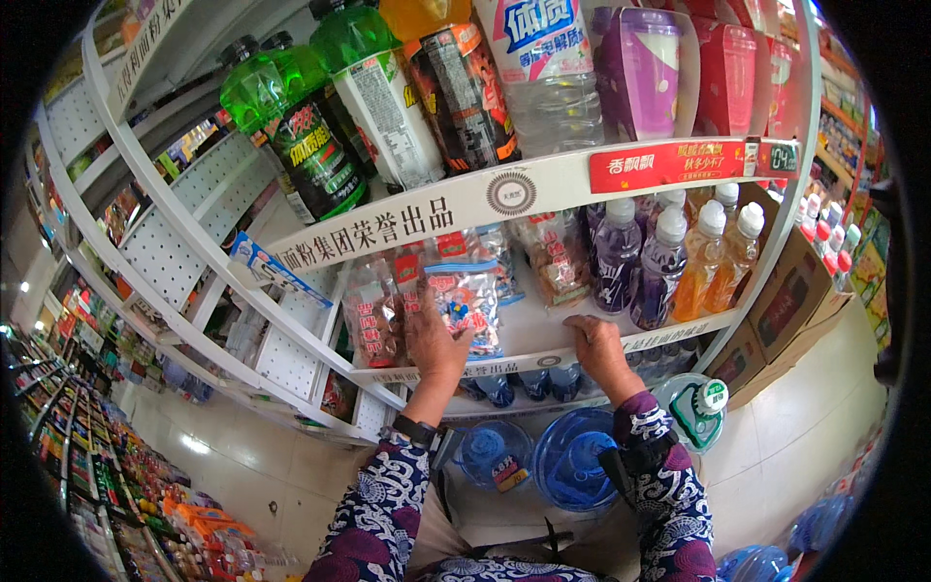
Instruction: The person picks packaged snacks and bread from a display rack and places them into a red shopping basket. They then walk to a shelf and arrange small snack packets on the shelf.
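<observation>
My left hand touches the snack packets on the middle shelf, its fingers between a clear packet with red print and a zip-top bag of small wrapped pieces. Whether it grips one of them is unclear. My right hand rests at the front edge of the same shelf, fingers bent, with no item seen in it. Behind it stands another clear packet with red print. To its right are bottles of purple drink and orange drink.
Above runs a shelf with large drink bottles and boxed cups. Blue water jugs and a green-handled jug stand on the floor below. Cardboard boxes are at the right; empty white racks at the left.
</observation>
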The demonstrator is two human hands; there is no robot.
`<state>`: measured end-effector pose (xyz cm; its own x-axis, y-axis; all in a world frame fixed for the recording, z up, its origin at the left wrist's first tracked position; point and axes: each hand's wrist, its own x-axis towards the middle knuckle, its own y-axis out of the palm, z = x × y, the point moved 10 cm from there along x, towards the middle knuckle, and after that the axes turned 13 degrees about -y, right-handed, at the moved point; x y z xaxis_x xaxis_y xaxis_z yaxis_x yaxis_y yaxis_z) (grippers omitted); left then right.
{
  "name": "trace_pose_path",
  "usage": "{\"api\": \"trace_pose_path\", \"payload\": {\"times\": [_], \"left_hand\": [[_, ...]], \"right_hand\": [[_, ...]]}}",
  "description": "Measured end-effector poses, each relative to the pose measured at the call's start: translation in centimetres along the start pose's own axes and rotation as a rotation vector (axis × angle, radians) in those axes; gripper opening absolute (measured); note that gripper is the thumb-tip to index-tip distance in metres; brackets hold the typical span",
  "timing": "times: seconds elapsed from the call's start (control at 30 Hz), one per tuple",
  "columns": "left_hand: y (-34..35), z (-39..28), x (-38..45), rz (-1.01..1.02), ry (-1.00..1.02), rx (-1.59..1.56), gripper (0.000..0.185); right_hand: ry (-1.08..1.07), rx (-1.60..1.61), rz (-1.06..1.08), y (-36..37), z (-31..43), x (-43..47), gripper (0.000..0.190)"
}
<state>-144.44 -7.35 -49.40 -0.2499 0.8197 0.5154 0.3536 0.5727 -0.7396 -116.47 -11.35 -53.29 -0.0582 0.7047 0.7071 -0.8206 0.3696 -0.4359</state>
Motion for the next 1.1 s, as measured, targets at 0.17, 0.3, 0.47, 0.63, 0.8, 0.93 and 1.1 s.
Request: {"api": "trace_pose_path", "payload": {"times": [0.17,0.3,0.47,0.63,0.8,0.93,1.1], "left_hand": [[3.2,3.6,0.1,0.071,-0.165,-0.317,0.093],[6.2,2.7,-0.9,0.451,-0.391,-0.672,0.048],[7.5,0.9,-2.4,0.606,-0.537,-1.04,0.03],[11.1,-4.8,-2.5,0.786,-0.42,-1.179,0.031],[16.6,-5.5,-3.0,0.704,-0.313,-0.819,0.034],[15.8,-9.3,-3.7,0.652,-0.113,-0.594,0.042],[15.9,-7.5,-3.3,0.65,-0.133,-0.578,0.047]], "right_hand": [[-0.031,-0.009,0.045,0.9,0.6,0.1,0.019],[-0.011,-0.062,0.081,0.4,0.2,0.0,0.019],[0.001,-0.038,-0.053,-0.2,-0.3,-0.1,0.018],[0.172,0.107,-0.301,-2.9,-1.5,-0.3,0.021],[0.024,-0.061,-0.254,-2.5,2.2,0.8,0.026],[0.052,-0.165,-0.129,-2.1,0.0,-0.1,0.028],[0.008,-0.214,-0.075,-1.1,0.6,0.2,0.027]]}}
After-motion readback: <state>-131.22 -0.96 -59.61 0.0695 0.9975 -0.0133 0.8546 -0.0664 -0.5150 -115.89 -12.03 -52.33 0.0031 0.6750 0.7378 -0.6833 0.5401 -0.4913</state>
